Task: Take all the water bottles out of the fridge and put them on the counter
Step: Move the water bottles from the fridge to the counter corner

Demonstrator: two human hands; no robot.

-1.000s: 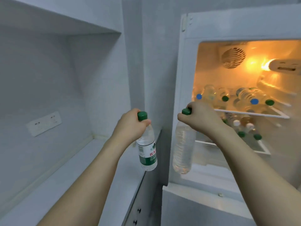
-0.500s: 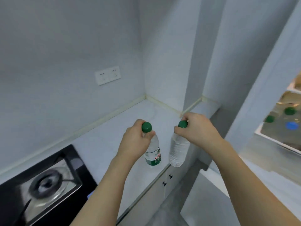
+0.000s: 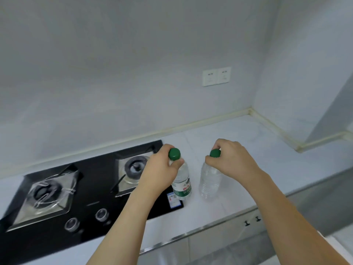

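My left hand [image 3: 160, 169] grips the neck of a green-capped water bottle with a green and white label [image 3: 182, 186], held upright just right of the stove. A second clear bottle without a label [image 3: 210, 180], also green-capped, hangs from my right hand [image 3: 229, 159], which pinches it at the cap. Both bottles are low over the white counter [image 3: 238, 134]; whether their bases touch it I cannot tell. The fridge is out of view.
A black two-burner gas stove [image 3: 91, 188] with two knobs fills the counter's left part. A blue sticker [image 3: 174, 199] marks its right corner. A double wall socket [image 3: 216, 76] is above. The counter's metal front edge [image 3: 191, 233] runs below, with cabinet handles [image 3: 252, 221].
My view has swung left from the open fridge to the counter. Both hands have carried their bottles over the counter beside the stove and lowered them.
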